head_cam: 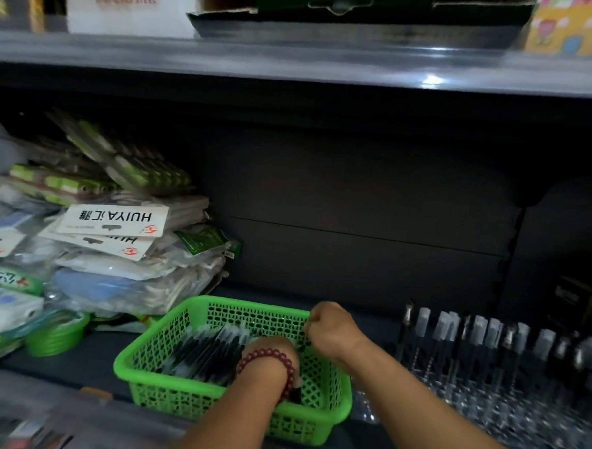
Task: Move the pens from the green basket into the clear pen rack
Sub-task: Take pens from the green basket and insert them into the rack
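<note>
Left hand [270, 347]: one, dipped into the basket among the pens; fingers hidden, so I cannot tell its grasp.
Right hand [330, 325]: one, fisted over the basket's far rim; contents unclear.
Clear pen rack [504, 407]: one, right of the basket, roughly thirteen pens upright.
Green basket [162, 385]: one.
Pens [209, 350]: heap inside basket, too blurred for counting.

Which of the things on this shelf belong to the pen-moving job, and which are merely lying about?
Belong: green basket; pens; clear pen rack; left hand in the basket; right hand at its rim.
Lying about: stacked packets; scissors box; small green tub; colourful box.
</note>
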